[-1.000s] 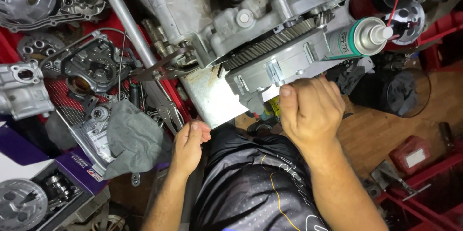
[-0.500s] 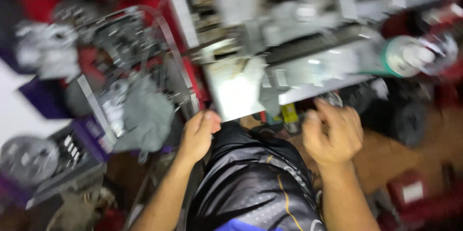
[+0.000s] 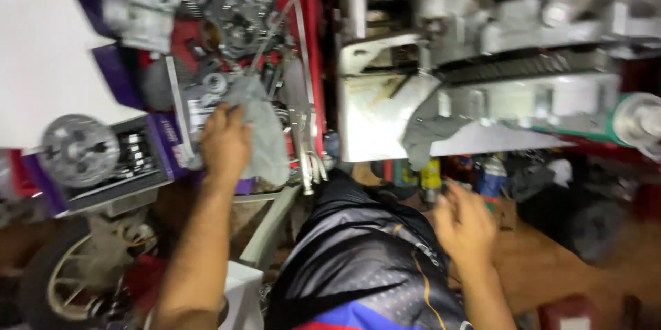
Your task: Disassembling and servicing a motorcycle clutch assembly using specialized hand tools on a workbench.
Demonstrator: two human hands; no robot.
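My left hand (image 3: 224, 144) rests on a grey rag (image 3: 265, 133) that lies on the red tray (image 3: 311, 40) among metal engine parts. Whether its fingers grip the rag is blurred. My right hand (image 3: 468, 223) hangs free below the engine block (image 3: 496, 61), fingers apart, holding nothing. A bare metal plate (image 3: 375, 120) juts from the engine's lower left. My knee in dark shiny fabric (image 3: 358, 254) lies between the two arms.
A round clutch part (image 3: 77, 149) sits in a purple box (image 3: 138, 165) at left, under a white sheet (image 3: 48, 61). A green spray can (image 3: 633, 123) lies at far right. Small bottles (image 3: 458, 175) stand under the engine. A spoked wheel (image 3: 62, 282) is at lower left.
My view swung left. My left hand went from my knee up to the grey rag on the tray. My right hand dropped away from the underside of the engine.
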